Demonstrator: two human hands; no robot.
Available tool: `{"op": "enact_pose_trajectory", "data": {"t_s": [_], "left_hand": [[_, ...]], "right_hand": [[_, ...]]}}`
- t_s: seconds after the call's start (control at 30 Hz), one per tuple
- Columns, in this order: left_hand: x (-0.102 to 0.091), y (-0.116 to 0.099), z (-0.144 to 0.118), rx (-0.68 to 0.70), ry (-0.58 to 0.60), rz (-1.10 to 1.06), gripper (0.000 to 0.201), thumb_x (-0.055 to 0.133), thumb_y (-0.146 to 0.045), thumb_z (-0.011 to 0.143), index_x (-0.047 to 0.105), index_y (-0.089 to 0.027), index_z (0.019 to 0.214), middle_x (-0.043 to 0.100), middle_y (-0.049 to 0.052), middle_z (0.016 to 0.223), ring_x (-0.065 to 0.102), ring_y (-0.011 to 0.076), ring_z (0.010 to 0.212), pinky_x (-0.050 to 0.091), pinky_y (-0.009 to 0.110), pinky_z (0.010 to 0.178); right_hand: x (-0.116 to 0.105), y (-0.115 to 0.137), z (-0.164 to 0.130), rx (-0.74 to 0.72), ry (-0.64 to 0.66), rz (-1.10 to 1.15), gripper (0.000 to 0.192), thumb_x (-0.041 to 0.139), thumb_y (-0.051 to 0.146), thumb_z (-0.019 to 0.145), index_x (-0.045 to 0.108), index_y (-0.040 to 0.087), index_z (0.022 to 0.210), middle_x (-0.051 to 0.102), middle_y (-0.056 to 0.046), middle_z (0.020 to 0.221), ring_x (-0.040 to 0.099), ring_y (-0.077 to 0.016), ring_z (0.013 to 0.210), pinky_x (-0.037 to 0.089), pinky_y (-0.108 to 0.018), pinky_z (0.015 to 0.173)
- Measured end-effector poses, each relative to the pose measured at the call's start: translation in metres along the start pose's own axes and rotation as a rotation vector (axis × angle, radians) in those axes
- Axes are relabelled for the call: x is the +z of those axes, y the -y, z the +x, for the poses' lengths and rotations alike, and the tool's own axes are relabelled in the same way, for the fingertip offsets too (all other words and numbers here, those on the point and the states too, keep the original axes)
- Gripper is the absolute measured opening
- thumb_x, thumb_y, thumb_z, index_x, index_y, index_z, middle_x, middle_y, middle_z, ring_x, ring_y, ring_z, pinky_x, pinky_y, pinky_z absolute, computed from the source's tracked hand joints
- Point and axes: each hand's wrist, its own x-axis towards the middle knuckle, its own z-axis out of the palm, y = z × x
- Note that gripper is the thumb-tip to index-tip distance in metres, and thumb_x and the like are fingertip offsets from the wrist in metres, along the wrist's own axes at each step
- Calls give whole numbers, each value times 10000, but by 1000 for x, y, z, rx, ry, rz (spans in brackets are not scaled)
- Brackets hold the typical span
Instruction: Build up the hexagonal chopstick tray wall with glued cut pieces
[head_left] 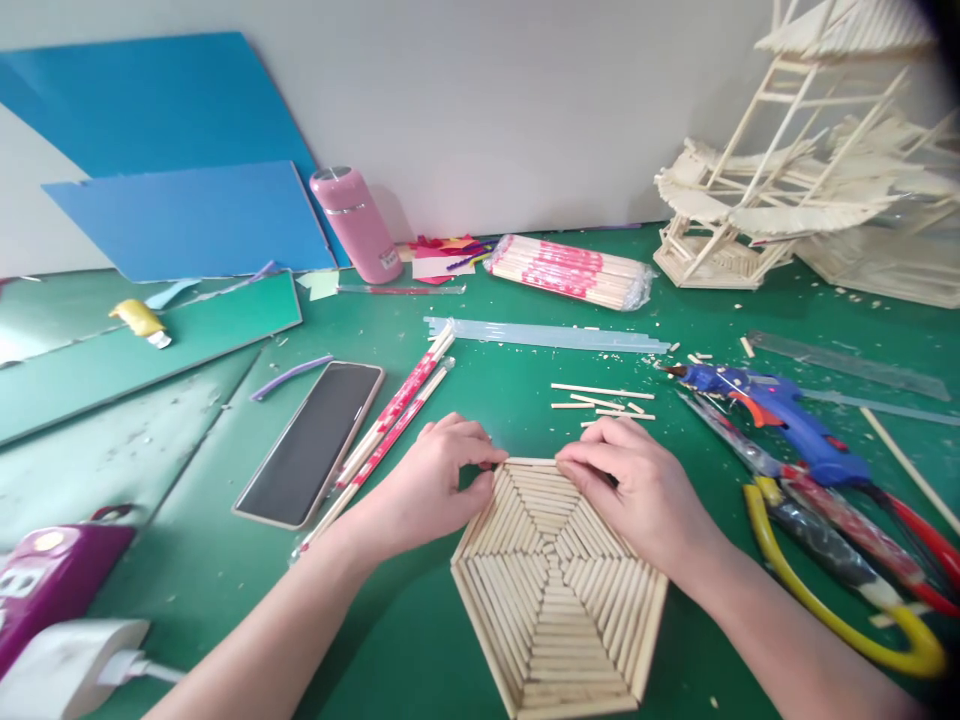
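Head view, the only one we have. We see a flat hexagonal panel of pale wooden sticks (559,585) lying on the green desk (420,640), laid in concentric rings w/ six seams meeting at the middle. Its far edge runs approx. 9-to-3 o'clock, and that edge is where both hands meet it.

Left hand (435,485) sits at the panel's 11 o'clock corner, fingers curled, thumb and forefinger pinched onto the far edge; palm rests on the desk just outside the panel. Right hand (637,490) comes in from 1 o'clock, fingers curled and pressing down on the same far edge, fingertips reaching toward the left hand's. Whether a loose stick sits between the fingertips we can't tell; too small. Both hands are about equally near the edge; the rest of the panel lies at 6 o'clock from them, toward the body.

Other items, relative to the panel:
- short cut pale sticks (604,400), at 12 o'clock, just beyond the hands, long axis also 9-to-3.
- blue glue gun (780,415), at 2 o'clock, nozzle pointing left.
- yellow-handled cutters (825,590), at 3 o'clock.
- red-and-white wrapped chopsticks (390,420), at 10 o'clock, lying diagonal.
- black phone (311,445), further left of those.
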Motion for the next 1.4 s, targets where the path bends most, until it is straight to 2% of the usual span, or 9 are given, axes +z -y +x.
{"op": "enact_pose_trajectory", "data": {"t_s": [0.37, 0.7, 0.9, 1.13, 1.3, 1.4], "left_hand": [[15, -2, 1, -50, -167, -23, 209, 471, -191, 838, 667, -196, 765, 602, 10, 679, 503, 158, 712, 392, 292, 674], [16, 1, 2, -54, -181, -43, 218, 463, -191, 837, 655, -198, 733, 600, 11, 685, 492, 168, 731, 390, 298, 675], [16, 1, 3, -51, -197, -50, 203, 473, -196, 831, 655, -195, 742, 610, 14, 703, 507, 166, 734, 401, 307, 694], [16, 3, 1, -56, -243, -52, 168, 520, -220, 803, 627, -179, 927, 604, 18, 717, 524, 167, 736, 422, 330, 722], [17, -6, 13, 23, -181, 78, 196, 531, -247, 804, 639, -195, 959, 585, 50, 834, 498, 187, 792, 406, 350, 734], [18, -11, 23, 67, -130, 106, 157, 534, -252, 809, 672, -209, 870, 578, 45, 803, 485, 190, 781, 389, 342, 718]], "right_hand": [[-1, 1, 2, 1, 6, -4, 169, 494, 200, 842, 658, 226, 812, 567, -23, 763, 506, -167, 762, 409, -303, 666], [-3, 6, 4, 18, 18, -5, 193, 484, 182, 845, 657, 206, 763, 556, -21, 726, 498, -161, 744, 403, -299, 659], [-1, 3, 2, 30, -8, 69, 172, 509, 196, 834, 676, 222, 800, 570, -20, 732, 507, -165, 753, 423, -313, 666], [-5, -7, 1, 64, -82, 213, 200, 476, 260, 859, 652, 218, 942, 622, -32, 830, 562, -156, 812, 470, -305, 714], [-13, -12, 2, 165, -177, 229, 180, 455, 282, 864, 609, 191, 883, 638, -40, 849, 583, -155, 755, 475, -290, 656], [-15, -14, 2, 198, -180, 230, 148, 471, 272, 853, 592, 188, 834, 636, -25, 785, 586, -146, 689, 471, -269, 619]]}}
